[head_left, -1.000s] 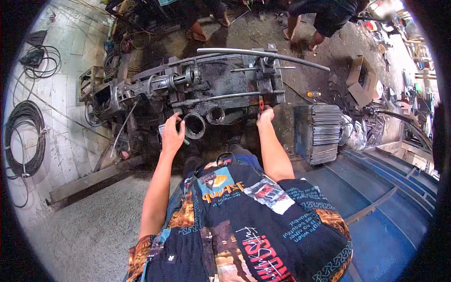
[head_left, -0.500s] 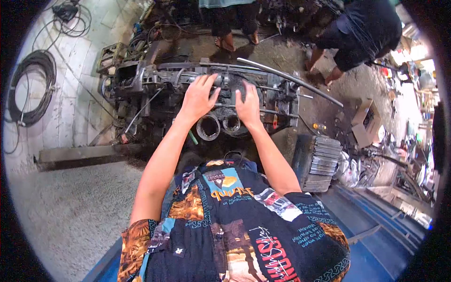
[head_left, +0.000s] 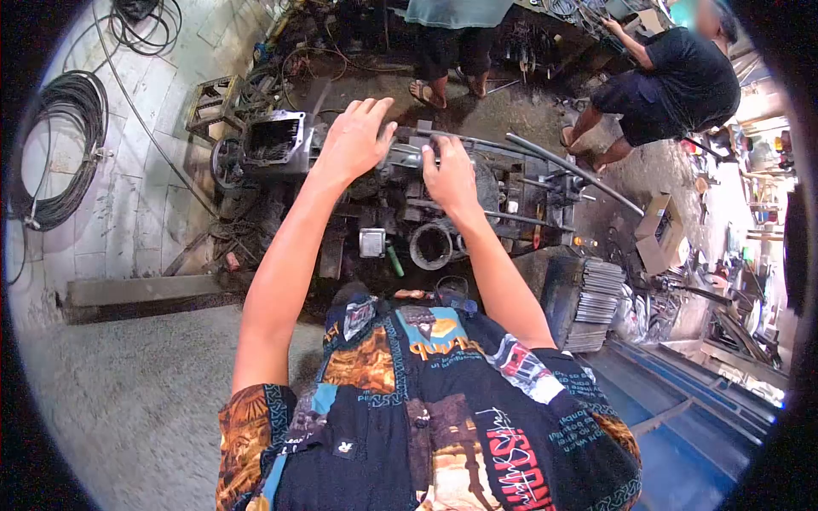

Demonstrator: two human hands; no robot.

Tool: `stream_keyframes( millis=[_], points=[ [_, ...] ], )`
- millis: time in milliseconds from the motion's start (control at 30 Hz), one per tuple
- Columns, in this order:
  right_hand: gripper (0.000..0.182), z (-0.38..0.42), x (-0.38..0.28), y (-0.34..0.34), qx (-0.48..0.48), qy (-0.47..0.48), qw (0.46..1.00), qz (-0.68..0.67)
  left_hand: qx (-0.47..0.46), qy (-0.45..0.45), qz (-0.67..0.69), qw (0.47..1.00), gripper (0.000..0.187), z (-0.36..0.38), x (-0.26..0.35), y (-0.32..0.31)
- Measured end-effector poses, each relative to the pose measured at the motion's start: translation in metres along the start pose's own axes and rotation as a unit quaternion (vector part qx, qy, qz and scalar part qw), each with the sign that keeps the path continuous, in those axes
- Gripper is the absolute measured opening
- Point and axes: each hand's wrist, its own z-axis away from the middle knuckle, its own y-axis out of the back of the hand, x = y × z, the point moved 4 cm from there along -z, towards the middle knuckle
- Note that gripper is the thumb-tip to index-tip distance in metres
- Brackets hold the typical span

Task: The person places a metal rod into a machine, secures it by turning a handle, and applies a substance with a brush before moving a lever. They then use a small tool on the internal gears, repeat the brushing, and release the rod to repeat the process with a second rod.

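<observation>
A greasy metal machine with shafts and housings lies in front of me. My left hand [head_left: 354, 143] is over its middle, fingers stretched forward and thumb apart. To its right, my right hand [head_left: 450, 175] has its fingers slightly bent and its thumb spread, just above a dark round part [head_left: 486, 183]. Between the hands runs a blurred metal bar [head_left: 404, 157]. A square open metal housing [head_left: 277, 140] sits left of my left hand. Nearer to me are a round metal ring [head_left: 431, 246], a small square metal piece [head_left: 372, 243] and a green stick [head_left: 395, 261].
A long metal pipe [head_left: 579, 175] slants across the machine's right end. A ribbed metal block [head_left: 596, 292] and a cardboard box [head_left: 660, 230] are at right. Coiled black cable [head_left: 64, 149] lies at left. Two people [head_left: 673, 85] stand beyond the machine.
The view has shifted, showing more beyond the machine. My left hand has moved forward and further from my right hand. The person at right now shows a raised forearm.
</observation>
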Motion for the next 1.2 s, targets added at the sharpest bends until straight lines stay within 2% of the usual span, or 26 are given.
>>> stream_keyframes(
  millis=[100, 167, 200, 300, 367, 433, 467, 533, 567, 633, 700, 733, 800, 900, 1033, 1167, 1200],
  points=[
    [0.035, 0.001, -0.038, -0.033, -0.045, -0.033, 0.998, 0.01, 0.01, 0.012, 0.019, 1.0, 0.042, 0.023, -0.057, 0.022],
    [0.038, 0.006, -0.051, -0.066, -0.136, -0.083, 0.987, 0.006, 0.016, 0.023, 0.043, 0.999, 0.041, 0.045, -0.092, 0.038],
    [0.044, 0.008, -0.066, -0.075, -0.194, -0.151, 0.969, -0.008, 0.014, 0.046, 0.073, 0.996, 0.039, 0.057, -0.113, 0.044],
    [0.05, 0.027, -0.081, -0.117, -0.219, -0.206, 0.954, 0.009, 0.025, 0.077, 0.127, 0.989, 0.031, 0.102, -0.176, 0.046],
    [0.053, 0.038, -0.089, -0.136, -0.208, -0.233, 0.948, 0.054, -0.043, 0.204, 0.131, 0.969, 0.022, 0.141, -0.219, 0.03],
    [0.051, 0.039, -0.103, -0.146, -0.258, -0.267, 0.927, 0.059, -0.07, 0.239, 0.084, 0.965, 0.019, 0.178, -0.245, 0.015],
    [0.045, 0.041, -0.109, -0.151, -0.26, -0.282, 0.921, 0.071, -0.057, 0.225, 0.068, 0.97, 0.019, 0.197, -0.257, 0.004],
    [0.041, 0.046, -0.107, -0.165, -0.243, -0.292, 0.921, 0.09, -0.141, 0.257, 0.05, 0.955, 0.019, 0.241, -0.288, -0.037],
    [0.037, 0.05, -0.104, -0.17, -0.227, -0.297, 0.922, 0.104, -0.171, 0.256, 0.024, 0.951, 0.022, 0.262, -0.298, -0.055],
    [0.028, 0.051, -0.102, -0.176, -0.194, -0.282, 0.933, 0.112, -0.266, 0.308, -0.002, 0.913, 0.061, 0.292, -0.309, -0.076],
    [0.026, 0.049, -0.098, -0.181, -0.187, -0.247, 0.938, 0.158, -0.306, 0.334, 0.001, 0.892, 0.068, 0.314, -0.316, -0.088],
    [0.024, 0.048, -0.099, -0.183, -0.166, -0.214, 0.948, 0.166, -0.307, 0.331, 0.003, 0.893, 0.068, 0.32, -0.318, -0.088],
    [0.023, 0.049, -0.095, -0.186, -0.178, -0.22, 0.944, 0.17, -0.309, 0.316, 0.002, 0.897, 0.066, 0.326, -0.315, -0.086],
    [0.022, 0.051, -0.104, -0.185, -0.193, -0.225, 0.937, 0.184, -0.266, 0.314, 0.01, 0.911, 0.062, 0.348, -0.34, -0.125],
    [0.025, 0.044, -0.17, -0.16, -0.205, -0.234, 0.93, 0.198, -0.226, 0.317, 0.037, 0.92, 0.051, 0.329, -0.342, -0.102],
    [0.039, 0.039, -0.205, -0.161, -0.166, -0.261, 0.95, 0.038, -0.21, 0.376, 0.082, 0.899, 0.049, 0.299, -0.326, -0.022],
    [0.039, 0.041, -0.199, -0.173, -0.167, -0.252, 0.953, 0.01, -0.146, 0.37, 0.086, 0.914, 0.049, 0.294, -0.326, 0.0]
  ],
)
